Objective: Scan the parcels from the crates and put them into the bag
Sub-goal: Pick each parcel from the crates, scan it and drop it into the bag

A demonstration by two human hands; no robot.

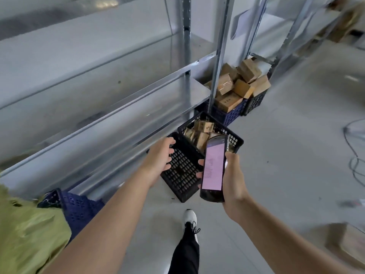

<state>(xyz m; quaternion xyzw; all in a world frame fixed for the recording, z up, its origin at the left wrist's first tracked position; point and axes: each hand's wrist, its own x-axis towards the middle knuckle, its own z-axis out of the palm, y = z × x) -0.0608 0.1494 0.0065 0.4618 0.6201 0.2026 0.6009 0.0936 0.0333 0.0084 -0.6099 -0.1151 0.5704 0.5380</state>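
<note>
My right hand [234, 175] grips a black handheld scanner [214, 167] with a lit pink screen, held over the floor. My left hand [160, 155] hangs open above an empty black crate [181, 175], fingers spread, holding nothing. Just behind it a second black crate [235, 138] holds a few brown cardboard parcels [203, 128]. Farther back, a blue crate [229, 114] is heaped with several brown parcels [241, 84], with another black crate [256, 100] beside it. A yellow-green bag [25, 234] fills the bottom left corner.
Metal shelving [98, 107] runs along the left, with upright posts beside the crates. A dark blue crate [77, 206] sits next to the bag. My shoe and dark trouser leg [189, 234] are on the grey floor. Cables [355, 155] lie at right; a cardboard box [347, 242] sits at bottom right.
</note>
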